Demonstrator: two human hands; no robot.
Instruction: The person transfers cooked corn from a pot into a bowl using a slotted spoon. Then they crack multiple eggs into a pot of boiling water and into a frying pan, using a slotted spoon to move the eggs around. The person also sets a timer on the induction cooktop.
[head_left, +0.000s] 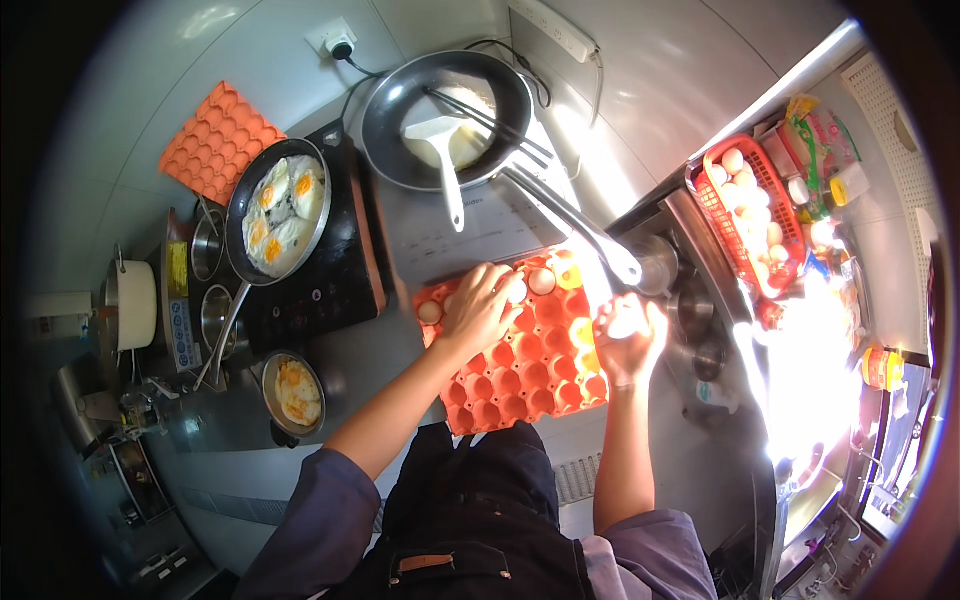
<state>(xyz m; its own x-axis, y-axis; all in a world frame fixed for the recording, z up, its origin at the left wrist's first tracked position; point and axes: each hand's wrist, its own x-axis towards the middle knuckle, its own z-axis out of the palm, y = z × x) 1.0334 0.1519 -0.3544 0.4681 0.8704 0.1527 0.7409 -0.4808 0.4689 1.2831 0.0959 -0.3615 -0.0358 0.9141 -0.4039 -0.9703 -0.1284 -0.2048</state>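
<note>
My left hand (480, 309) is over the back rows of an orange egg tray (517, 375), its fingers closed around an egg (517, 291). Another egg (541, 281) lies in the tray just right of those fingers, and one more (430, 313) sits at the back left corner. The front cups hold no eggs. At the tray's right edge my right hand (630, 337) is turned palm up with its fingers curled around a pale, sunlit object (624, 322) that looks like an egg; glare hides its outline.
Four fried eggs (274, 199) are in a frying pan on the left induction cooker (360, 247). A larger pan (382, 135) behind holds a spatula (448, 180) and black chopsticks. A small pan (322, 397) contains fried egg. A red basket (712, 202) of eggs stands right.
</note>
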